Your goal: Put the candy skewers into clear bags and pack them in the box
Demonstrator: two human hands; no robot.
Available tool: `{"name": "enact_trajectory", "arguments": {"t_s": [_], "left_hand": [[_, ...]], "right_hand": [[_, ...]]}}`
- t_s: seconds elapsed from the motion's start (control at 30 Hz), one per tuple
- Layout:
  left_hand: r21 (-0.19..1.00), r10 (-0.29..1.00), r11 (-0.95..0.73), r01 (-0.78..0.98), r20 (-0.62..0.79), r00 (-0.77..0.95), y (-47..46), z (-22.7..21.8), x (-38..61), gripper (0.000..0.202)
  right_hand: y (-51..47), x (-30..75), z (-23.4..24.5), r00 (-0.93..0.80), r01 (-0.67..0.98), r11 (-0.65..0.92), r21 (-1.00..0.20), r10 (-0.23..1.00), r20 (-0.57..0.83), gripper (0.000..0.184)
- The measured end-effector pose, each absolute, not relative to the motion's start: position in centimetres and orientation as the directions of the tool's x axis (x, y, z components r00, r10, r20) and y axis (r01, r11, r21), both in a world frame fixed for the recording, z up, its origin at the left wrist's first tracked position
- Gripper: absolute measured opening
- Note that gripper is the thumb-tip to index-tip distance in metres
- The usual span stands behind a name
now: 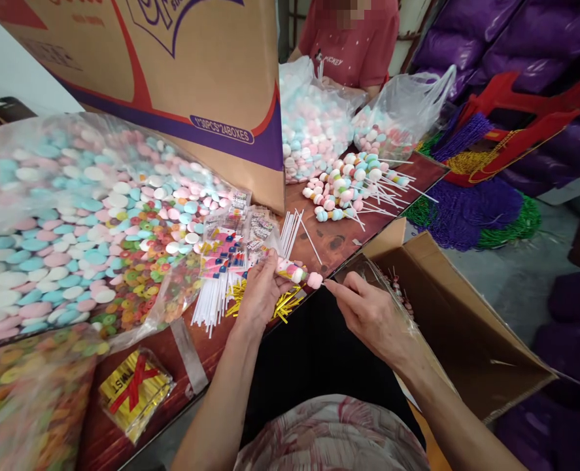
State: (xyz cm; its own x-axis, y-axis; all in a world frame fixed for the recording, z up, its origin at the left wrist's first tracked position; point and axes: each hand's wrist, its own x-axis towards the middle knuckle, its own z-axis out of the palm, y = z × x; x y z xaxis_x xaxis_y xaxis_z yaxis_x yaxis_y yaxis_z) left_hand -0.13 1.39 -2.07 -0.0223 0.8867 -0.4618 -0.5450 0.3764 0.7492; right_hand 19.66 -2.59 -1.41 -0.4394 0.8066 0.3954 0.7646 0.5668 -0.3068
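My left hand [259,294] is closed around a small printed plastic bag [284,267], with part of a marshmallow skewer inside it. A pink marshmallow [314,280] sticks out of the bag's right end. My right hand [365,311] pinches the skewer's short visible stick end beside that marshmallow. Below my left hand lie gold twist ties [286,303] and a bundle of white sticks [211,304]. Printed bags [223,252] are piled just left of it. More white sticks [292,230] lie behind the bag I hold.
A large carton [186,78] stands on the table behind clear bags of marshmallows [49,261] and gummy rings [39,379]. Finished skewers [348,183] lie at the far right. An open cardboard box [446,314] is at my right. Another person [351,46] sits opposite.
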Motion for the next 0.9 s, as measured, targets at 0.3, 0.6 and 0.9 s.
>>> {"name": "enact_trajectory", "arguments": {"t_s": [0.3,0.6,0.9], "left_hand": [[0.764,0.909,0.326,-0.557,-0.416,-0.038,1.3,-2.3,0.3,0.033],[0.777,0.938,0.249,-0.579,-0.341,-0.054,0.5,-2.9,1.9,0.038],[0.750,0.945,0.253,-0.611,-0.327,-0.010,0.4,-3.4,2.4,0.033]], "right_hand": [[-2.8,19.3,-1.7,-0.456,0.791,0.584,-0.180,0.760,0.463,0.030],[-3.8,16.8,-4.6,-0.330,0.752,0.555,-0.355,0.784,0.526,0.031],[-3.7,14.8,-4.5,-0.182,0.648,0.416,-0.638,0.898,0.400,0.037]]}}
